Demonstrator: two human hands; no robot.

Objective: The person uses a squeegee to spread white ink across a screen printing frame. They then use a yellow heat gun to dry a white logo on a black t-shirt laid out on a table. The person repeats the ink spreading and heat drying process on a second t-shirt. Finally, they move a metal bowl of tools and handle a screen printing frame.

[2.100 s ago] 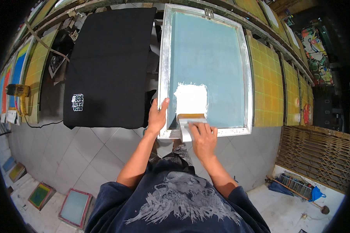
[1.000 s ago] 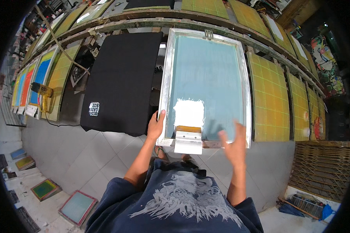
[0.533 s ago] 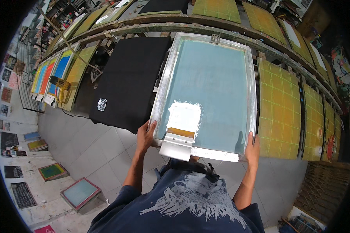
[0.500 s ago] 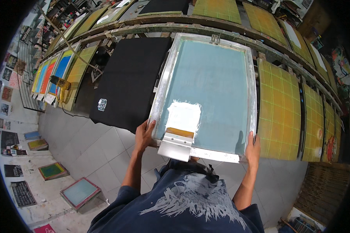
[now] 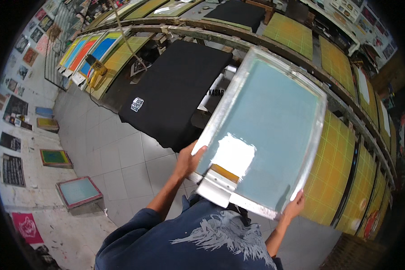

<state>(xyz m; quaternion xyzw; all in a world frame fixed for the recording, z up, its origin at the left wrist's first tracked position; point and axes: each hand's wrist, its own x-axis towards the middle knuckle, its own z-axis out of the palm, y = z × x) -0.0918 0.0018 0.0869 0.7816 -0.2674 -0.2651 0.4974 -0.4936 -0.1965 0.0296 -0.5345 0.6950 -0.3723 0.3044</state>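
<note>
A screen printing frame (image 5: 274,112) with pale blue-green mesh and a metal rim is held up in front of me. My left hand (image 5: 190,161) is closed around its left rim, near the lower left corner. Its lower right corner is gripped by my right hand (image 5: 294,205). A patch of white ink (image 5: 235,155) lies on the mesh toward the near left. Just below that ink a squeegee (image 5: 218,186) with a metal holder and amber blade rests over the near rim. Left of the frame, a black T-shirt (image 5: 175,85) lies flat on a board, bearing a small white print (image 5: 137,105).
Yellow gridded printing boards (image 5: 335,166) line the right side, along a long rail (image 5: 211,37). A yellow heat gun (image 5: 96,67) sits at the left beside colourful screens (image 5: 83,49). Another screen (image 5: 79,191) leans by the left wall above the tiled floor.
The screen frame has tilted clockwise and shifted right, both hands and the squeegee going with it. Part of a white printed surface now shows between it and the black T-shirt. The view has turned.
</note>
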